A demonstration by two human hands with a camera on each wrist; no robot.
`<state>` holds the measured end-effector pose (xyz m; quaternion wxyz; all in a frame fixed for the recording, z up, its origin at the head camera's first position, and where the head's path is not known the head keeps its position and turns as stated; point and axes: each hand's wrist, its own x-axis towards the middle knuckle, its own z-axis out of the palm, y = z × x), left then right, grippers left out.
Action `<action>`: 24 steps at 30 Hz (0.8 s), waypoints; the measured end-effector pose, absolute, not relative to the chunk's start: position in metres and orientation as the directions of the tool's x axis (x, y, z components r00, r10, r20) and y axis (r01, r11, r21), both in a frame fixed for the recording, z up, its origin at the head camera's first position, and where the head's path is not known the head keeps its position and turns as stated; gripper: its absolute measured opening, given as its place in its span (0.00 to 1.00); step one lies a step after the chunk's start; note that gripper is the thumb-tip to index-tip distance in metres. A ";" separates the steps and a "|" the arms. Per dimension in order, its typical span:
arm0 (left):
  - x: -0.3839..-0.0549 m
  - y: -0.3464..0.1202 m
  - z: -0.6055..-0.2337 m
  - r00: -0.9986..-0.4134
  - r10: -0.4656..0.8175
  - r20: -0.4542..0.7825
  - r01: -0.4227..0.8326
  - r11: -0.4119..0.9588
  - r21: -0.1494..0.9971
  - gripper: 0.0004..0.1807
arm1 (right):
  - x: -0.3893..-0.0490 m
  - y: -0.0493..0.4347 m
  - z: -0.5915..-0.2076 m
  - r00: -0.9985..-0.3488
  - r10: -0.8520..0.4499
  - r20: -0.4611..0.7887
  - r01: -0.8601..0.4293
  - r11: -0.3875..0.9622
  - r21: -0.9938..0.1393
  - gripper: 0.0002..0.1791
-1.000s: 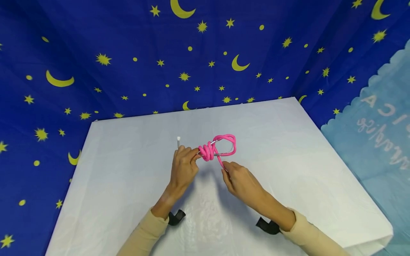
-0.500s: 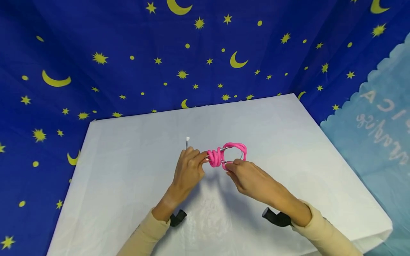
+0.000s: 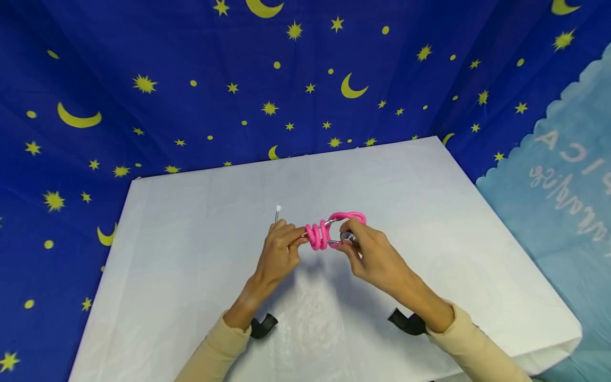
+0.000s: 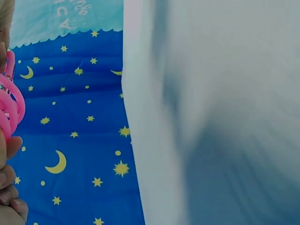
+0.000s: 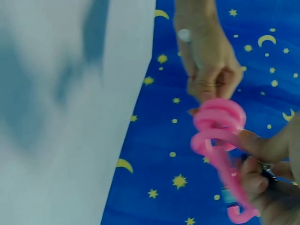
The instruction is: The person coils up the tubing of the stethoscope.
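Observation:
A stethoscope is held in the air above the table, its pink tubing (image 3: 316,237) wound in several turns around its metal ear tubes. My left hand (image 3: 279,252) grips the ear tubes at the left end of the coil. One white ear tip (image 3: 278,208) sticks up behind that hand. My right hand (image 3: 377,257) pinches the round silver chest piece (image 3: 349,237) between thumb and fingers, beside the loop of tubing at the right. In the right wrist view, the coil (image 5: 218,115) lies between both hands. The left wrist view catches only a bit of tubing (image 4: 10,105) and fingertips (image 4: 7,176).
A white-covered table (image 3: 200,212) lies beneath. Behind it hangs a blue cloth (image 3: 181,63) with yellow moons and stars. A light blue cloth with lettering (image 3: 563,201) hangs at the right. Black curved pieces (image 3: 264,326) sit at both wrists.
Both hands and the stethoscope have shifted slightly right. My right hand has moved up from the tubing below the coil to the loop, and the silver chest piece now shows in its fingers.

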<state>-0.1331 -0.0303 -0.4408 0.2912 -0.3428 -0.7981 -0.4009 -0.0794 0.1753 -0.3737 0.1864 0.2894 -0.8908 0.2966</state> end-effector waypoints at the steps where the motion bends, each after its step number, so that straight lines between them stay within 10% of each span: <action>1: -0.133 -0.030 -0.440 -0.590 0.309 0.746 0.784 0.437 0.440 0.05 | -0.080 0.176 -0.376 -0.737 -0.396 0.547 -0.647 0.647 -0.403 0.12; 12: -0.132 -0.030 -0.437 -0.582 0.281 0.763 0.795 0.396 0.460 0.04 | -0.091 0.176 -0.381 -0.325 -0.362 0.874 -0.699 0.715 0.036 0.09; 24: -0.131 -0.032 -0.437 -0.623 0.255 0.740 0.760 0.422 0.495 0.04 | -0.111 0.185 -0.394 -0.392 -0.221 0.893 -0.766 0.615 -0.184 0.10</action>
